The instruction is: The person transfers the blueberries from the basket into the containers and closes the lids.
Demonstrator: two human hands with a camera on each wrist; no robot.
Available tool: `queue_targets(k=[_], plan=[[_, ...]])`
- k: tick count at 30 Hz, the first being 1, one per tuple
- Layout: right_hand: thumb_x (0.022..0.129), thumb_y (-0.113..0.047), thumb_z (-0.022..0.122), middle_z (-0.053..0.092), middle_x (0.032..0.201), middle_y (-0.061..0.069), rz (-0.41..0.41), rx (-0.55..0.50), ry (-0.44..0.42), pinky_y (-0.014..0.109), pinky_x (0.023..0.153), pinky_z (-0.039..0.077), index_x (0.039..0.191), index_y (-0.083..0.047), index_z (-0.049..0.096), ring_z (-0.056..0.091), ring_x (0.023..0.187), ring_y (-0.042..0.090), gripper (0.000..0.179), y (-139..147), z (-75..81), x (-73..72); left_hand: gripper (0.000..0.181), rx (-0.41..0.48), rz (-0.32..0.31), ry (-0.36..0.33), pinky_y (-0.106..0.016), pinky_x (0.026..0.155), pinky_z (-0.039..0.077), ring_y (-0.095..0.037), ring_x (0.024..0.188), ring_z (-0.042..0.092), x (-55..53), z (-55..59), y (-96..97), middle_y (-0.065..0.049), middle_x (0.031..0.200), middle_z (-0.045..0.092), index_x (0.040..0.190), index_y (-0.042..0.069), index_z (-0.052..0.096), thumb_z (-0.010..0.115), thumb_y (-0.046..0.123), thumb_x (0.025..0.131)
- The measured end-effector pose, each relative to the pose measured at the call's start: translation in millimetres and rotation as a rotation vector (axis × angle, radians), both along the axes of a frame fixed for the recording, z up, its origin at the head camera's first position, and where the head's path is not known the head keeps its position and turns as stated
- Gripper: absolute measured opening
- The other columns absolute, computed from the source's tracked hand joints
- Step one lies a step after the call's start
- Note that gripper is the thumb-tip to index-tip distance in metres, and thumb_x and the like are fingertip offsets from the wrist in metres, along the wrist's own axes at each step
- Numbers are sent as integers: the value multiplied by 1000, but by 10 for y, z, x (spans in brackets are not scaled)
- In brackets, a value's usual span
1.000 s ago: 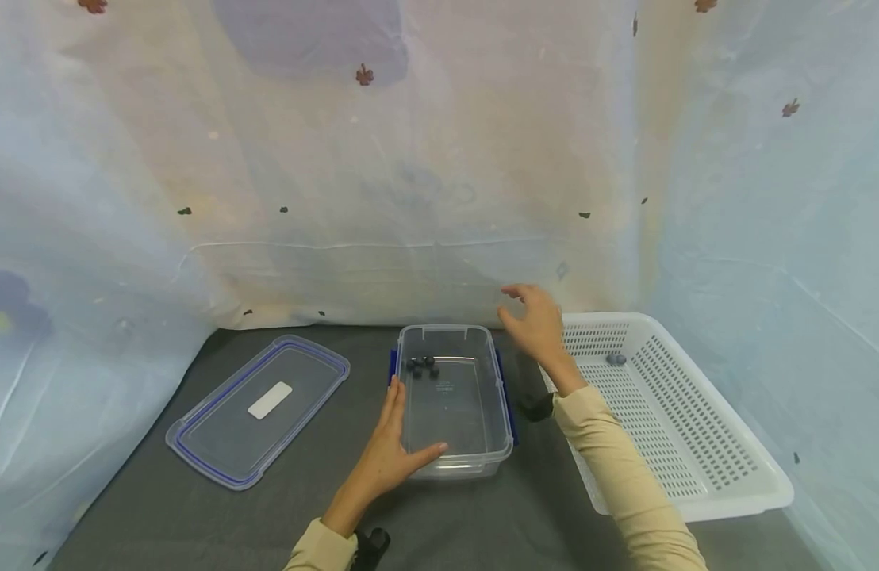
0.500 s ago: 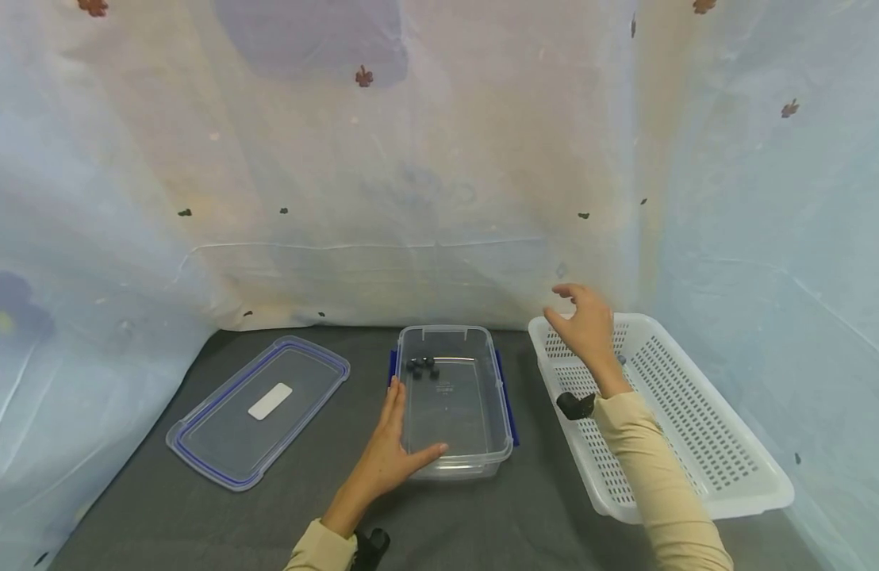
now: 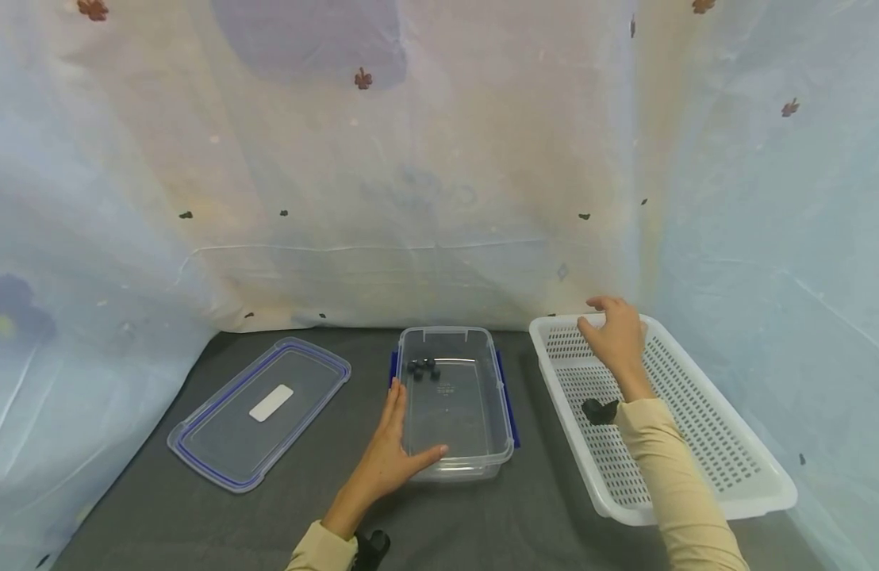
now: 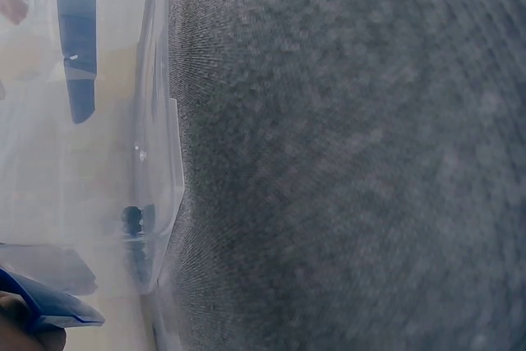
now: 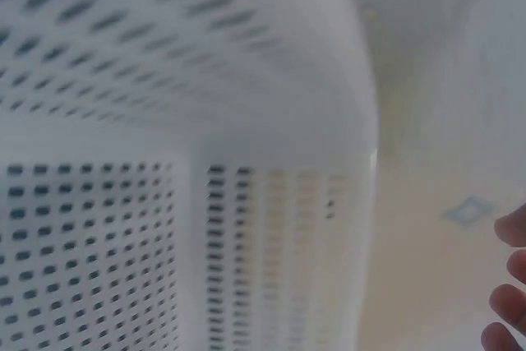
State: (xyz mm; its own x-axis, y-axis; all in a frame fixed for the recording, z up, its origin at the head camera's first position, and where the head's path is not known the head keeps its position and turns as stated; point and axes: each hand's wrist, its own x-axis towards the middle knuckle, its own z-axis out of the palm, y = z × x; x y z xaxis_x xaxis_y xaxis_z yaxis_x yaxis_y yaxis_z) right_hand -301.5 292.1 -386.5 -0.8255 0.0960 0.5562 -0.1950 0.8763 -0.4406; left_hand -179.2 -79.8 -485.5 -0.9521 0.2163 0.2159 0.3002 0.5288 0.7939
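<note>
A clear plastic food container with blue side latches stands in the middle of the table. Several blueberries lie near its far left corner. My left hand rests along the container's left side, fingers straight, thumb over the front rim. Over the far end of a white perforated basket, my right hand hovers with fingers spread and slightly bent. Nothing shows between them. The right wrist view has the fingertips at its right edge, beyond the basket rim. The hand hides the spot where blueberries lay in the basket.
A clear lid with a blue seal and a white label lies flat left of the container. Dark grey cloth covers the table. A pale patterned sheet hangs behind and at both sides.
My right hand has moved right from beside the container to over the basket, then slightly lower. My left hand and the container have stayed in place.
</note>
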Motion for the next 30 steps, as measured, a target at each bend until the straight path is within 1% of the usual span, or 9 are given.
queue_targets(k=[3,6,10,14,17,21,23,28,30], plan=[[86,-17,63,61,114,22,-15,-15,-27,66,84,34,115,0,65,51,110,43,33,59,-56,-4,117,-3,5,-4,-66,103,24,-38,143,10,10,2,-10,-7,162,-6,156,8,5,75,57,76],[86,-16,64,61,113,24,-32,-41,-42,64,86,35,115,1,64,51,108,44,34,113,-112,-6,117,-2,8,-7,-67,102,25,-39,143,10,19,2,-19,-7,162,-6,156,7,5,75,57,77],[87,-15,65,62,112,26,-50,-101,-68,59,89,38,116,5,63,53,104,45,36,201,-191,-36,117,-6,13,-9,-67,102,25,-38,143,9,24,-1,-27,-6,162,-6,156,7,5,75,58,77],[89,-15,64,60,114,27,-82,-169,-118,57,90,40,119,7,61,54,104,44,38,284,-271,-65,118,-4,16,-6,-67,102,25,-38,143,9,27,0,-27,-7,162,-6,156,6,5,75,58,76],[90,-16,63,60,115,27,-117,-237,-142,55,90,42,121,7,60,55,104,43,38,333,-342,-82,118,2,15,0,-67,102,25,-38,143,9,28,1,-24,-8,162,-5,156,6,5,75,58,76],[91,-16,60,61,112,27,-170,-361,-155,52,88,44,120,8,60,56,102,41,38,402,-473,-105,118,7,10,7,-67,102,26,-38,143,9,27,-4,-17,-9,162,-5,156,7,4,75,58,77],[91,-15,60,61,111,28,-186,-419,-155,53,95,38,118,9,60,55,102,41,37,444,-547,-104,118,14,5,7,-66,103,25,-37,143,9,29,-2,-8,-8,162,-5,156,8,4,75,57,77],[90,-11,59,60,107,30,-247,-490,-188,49,91,39,116,12,59,55,98,40,35,531,-700,-83,117,21,-5,2,-65,104,23,-36,144,7,41,6,11,-8,162,-6,156,11,2,75,57,77],[89,-11,59,60,108,29,-277,-497,-221,47,83,44,117,12,59,56,97,39,36,559,-746,-75,117,18,-4,-2,-65,104,24,-36,144,6,42,6,15,-8,162,-7,156,11,1,75,57,77]])
